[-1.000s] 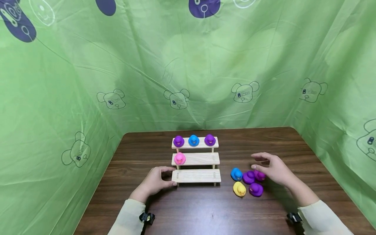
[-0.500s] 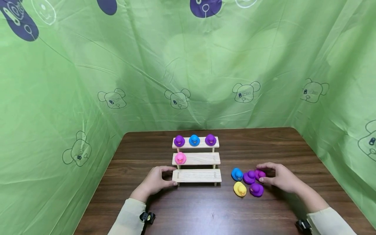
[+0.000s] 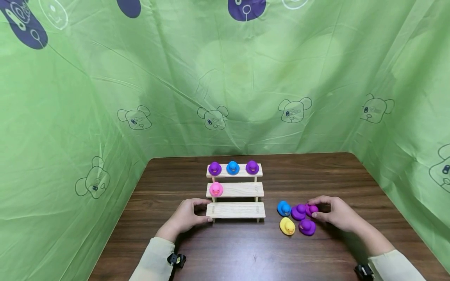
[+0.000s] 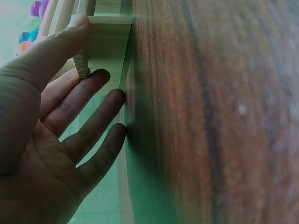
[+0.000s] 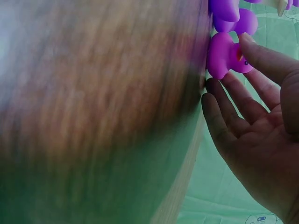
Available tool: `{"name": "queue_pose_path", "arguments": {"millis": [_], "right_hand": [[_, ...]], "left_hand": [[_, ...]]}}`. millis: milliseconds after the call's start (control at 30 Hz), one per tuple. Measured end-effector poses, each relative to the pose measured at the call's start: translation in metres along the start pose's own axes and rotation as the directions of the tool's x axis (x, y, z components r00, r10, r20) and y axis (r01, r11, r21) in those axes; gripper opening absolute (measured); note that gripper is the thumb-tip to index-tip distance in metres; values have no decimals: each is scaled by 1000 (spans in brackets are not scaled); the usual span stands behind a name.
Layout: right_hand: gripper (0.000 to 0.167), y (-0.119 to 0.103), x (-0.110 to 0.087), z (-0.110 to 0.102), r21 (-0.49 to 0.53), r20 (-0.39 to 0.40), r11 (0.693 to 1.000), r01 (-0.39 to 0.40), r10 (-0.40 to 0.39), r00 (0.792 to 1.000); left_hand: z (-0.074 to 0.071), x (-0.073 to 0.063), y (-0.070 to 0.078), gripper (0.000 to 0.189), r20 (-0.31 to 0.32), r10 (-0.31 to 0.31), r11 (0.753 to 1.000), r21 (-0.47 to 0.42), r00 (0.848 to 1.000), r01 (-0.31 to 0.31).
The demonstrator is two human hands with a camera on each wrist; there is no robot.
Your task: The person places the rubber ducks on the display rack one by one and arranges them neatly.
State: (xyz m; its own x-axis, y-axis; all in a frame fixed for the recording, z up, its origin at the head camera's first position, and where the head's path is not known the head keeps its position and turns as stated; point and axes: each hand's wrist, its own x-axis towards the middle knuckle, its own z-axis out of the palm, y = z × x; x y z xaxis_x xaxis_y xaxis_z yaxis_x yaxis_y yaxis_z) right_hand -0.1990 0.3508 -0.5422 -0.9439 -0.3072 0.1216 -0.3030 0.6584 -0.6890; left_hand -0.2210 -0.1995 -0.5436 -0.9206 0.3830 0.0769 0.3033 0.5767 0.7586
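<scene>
A three-step wooden stand (image 3: 235, 210) is on the table. My left hand (image 3: 186, 214) grips the left end of its lowest step, thumb at the front corner and forefinger at the back; the other fingers spread out in the left wrist view. My right hand (image 3: 334, 214) pinches a magenta rubber duck (image 5: 222, 56) between thumb and fingers, low at the table. Beside that duck lie two purple ducks (image 3: 299, 212), a blue duck (image 3: 284, 208) and a yellow duck (image 3: 287, 226). A pink duck (image 3: 216, 189) sits at the left of the middle step.
Along the top step stand a purple duck (image 3: 215, 168), a blue duck (image 3: 233, 168) and another purple duck (image 3: 252, 167). The brown wood-grain table (image 3: 175, 179) meets a green printed cloth (image 3: 246, 132) behind and at both sides.
My right hand has come down and slightly toward me, its thumb and fingers closing round the magenta duck. The left hand keeps its place at the stand.
</scene>
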Motion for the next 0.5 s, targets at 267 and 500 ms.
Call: {"name": "queue_pose_path", "arguments": {"millis": [267,500], "right_hand": [[34,1,0,0,-6,1,1000,-7,7,1000],[34,-3,2,-1,-9,-28,998,-56,56,998]], "left_hand": [[0,0,0,53,-5,2,1000,10,1000,-2],[0,0,0,53,-4,-1,1000,2,1000,1]]}}
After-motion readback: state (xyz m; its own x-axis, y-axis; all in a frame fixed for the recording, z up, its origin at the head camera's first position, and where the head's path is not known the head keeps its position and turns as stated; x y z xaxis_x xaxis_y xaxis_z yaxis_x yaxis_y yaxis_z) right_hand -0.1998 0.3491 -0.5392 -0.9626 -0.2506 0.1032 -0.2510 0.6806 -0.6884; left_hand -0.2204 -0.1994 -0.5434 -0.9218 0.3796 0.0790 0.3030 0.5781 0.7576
